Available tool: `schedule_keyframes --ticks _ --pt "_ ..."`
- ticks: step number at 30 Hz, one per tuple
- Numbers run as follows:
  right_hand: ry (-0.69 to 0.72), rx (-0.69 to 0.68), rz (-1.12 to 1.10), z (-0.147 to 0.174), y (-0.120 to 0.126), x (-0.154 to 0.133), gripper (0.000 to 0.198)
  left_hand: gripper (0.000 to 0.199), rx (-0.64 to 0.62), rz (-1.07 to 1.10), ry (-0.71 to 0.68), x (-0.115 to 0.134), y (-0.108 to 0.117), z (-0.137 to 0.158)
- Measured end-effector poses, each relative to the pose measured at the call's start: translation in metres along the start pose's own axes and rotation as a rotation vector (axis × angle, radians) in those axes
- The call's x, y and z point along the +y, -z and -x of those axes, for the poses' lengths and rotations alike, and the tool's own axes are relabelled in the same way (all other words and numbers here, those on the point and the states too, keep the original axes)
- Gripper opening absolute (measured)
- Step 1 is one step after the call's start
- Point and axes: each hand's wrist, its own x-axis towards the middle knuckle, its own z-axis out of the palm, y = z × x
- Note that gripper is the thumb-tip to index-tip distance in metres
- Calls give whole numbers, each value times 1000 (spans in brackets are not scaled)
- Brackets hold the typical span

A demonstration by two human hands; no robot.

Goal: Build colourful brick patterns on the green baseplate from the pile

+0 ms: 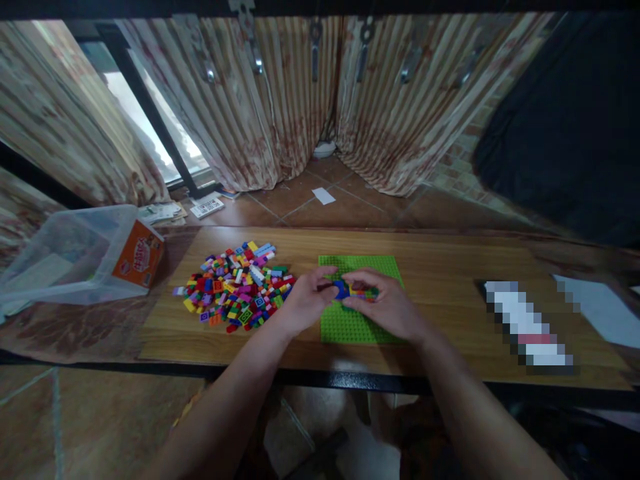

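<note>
A green studded baseplate (345,330) lies on the wooden board in front of me. Over it both my hands meet at a small cluster of toy bricks. My left hand (311,298) has its thumb against a blue toy brick (341,290), its fingers curled. From the other side my right hand (385,303) grips the joined toy bricks (364,291), in yellow, red, orange and other colours, between thumb and fingers. My fingers cover part of the cluster, so whether it rests on the baseplate is hidden.
Left of the baseplate spreads a pile of loose coloured bricks (240,287). A clear plastic bin (90,247) with an orange label stands beyond it. A blurred-out object (527,327) and white paper (600,310) lie at the right. The dark table edge (350,379) runs nearest me.
</note>
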Motion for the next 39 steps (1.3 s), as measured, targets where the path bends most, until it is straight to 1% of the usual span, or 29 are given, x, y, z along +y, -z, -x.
schedule_keyframes --ticks 4,7,10,14,16,18,23,29,34,39 --pt "-12 6 48 5 -3 -2 25 47 -29 102 40 0 -10 0" --pt "-30 20 54 6 1 3 26 45 -6 91 62 0 -14 -2" --pt "-38 44 69 8 16 15 28 43 16 24 66 -4 -16 -5" --pt "-88 114 186 13 44 38 28 39 24 -111 -2 -14 -13 -11" --pt "-126 110 219 15 54 48 28 38 21 -195 -38 -18 -11 -12" --pt "-145 88 225 18 58 53 28 36 15 -270 -65 -20 -10 -13" --pt "-134 37 219 18 54 54 29 31 -39 -347 -83 -16 -12 -12" --pt "-140 66 233 13 49 49 27 28 -56 -375 -85 -12 -14 -10" --pt "-131 80 186 14 46 51 28 24 -67 -387 -95 -15 -12 -11" --pt "-122 41 155 15 45 51 31 23 -79 -401 -102 -16 -12 -12"
